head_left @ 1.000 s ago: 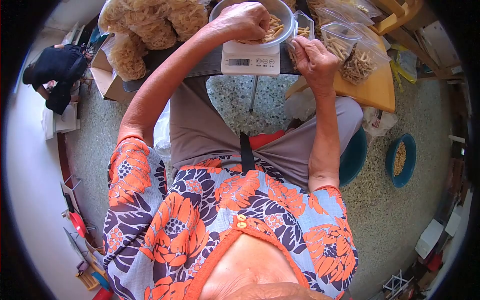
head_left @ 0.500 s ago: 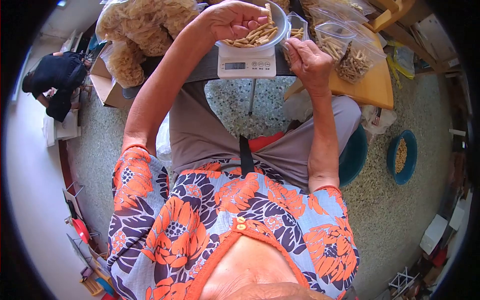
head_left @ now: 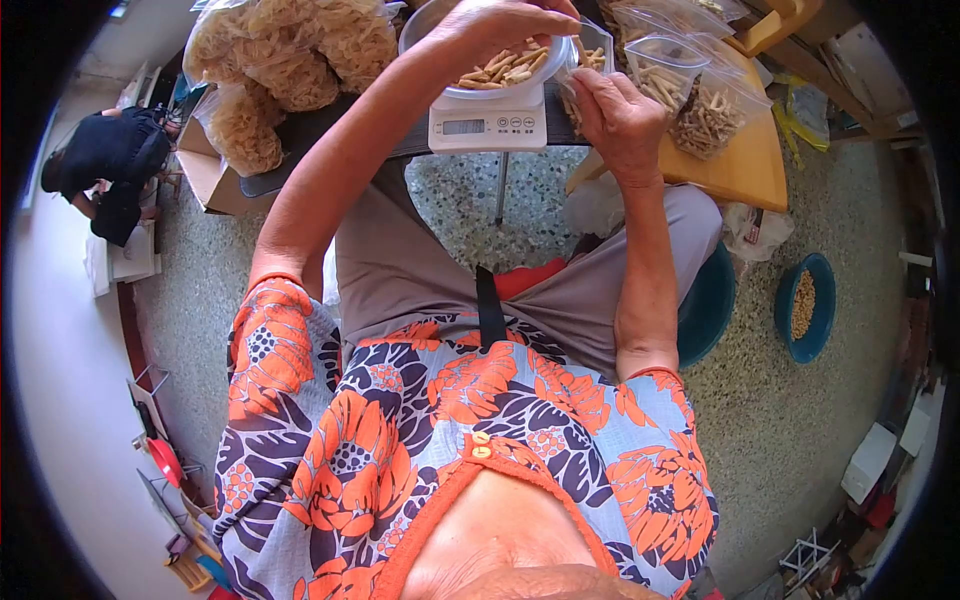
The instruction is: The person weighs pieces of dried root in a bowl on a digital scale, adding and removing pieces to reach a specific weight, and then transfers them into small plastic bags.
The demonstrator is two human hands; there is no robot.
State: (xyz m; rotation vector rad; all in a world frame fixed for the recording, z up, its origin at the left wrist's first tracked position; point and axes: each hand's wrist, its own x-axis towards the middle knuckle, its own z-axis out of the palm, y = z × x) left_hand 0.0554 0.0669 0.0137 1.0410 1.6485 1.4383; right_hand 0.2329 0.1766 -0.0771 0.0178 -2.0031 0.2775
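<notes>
My left hand (head_left: 500, 27) reaches over a pale plastic bowl (head_left: 410, 38) to the mouth of a clear plastic bag (head_left: 597, 50). Its fingers are closed together; what they hold, if anything, is hidden. My right hand (head_left: 622, 125) pinches the near edge of that bag, which contains some short tan sticks. More dried tan sticks (head_left: 508, 68) lie in the bowl. Under the bowl is a white digital kitchen scale (head_left: 488, 128), its display too faint to read.
Bags of pale dried flakes (head_left: 290, 55) are piled at the left of the dark table. Filled clear bags of sticks (head_left: 705, 120) lie on a wooden chair (head_left: 745, 180) at right. A teal basin (head_left: 820, 335) stands on the floor. Another person (head_left: 110, 160) bends at far left.
My left hand has moved right and up, from over the sticks in the bowl to the bag's mouth. A stick showed at its fingers before. My right hand keeps its pinch.
</notes>
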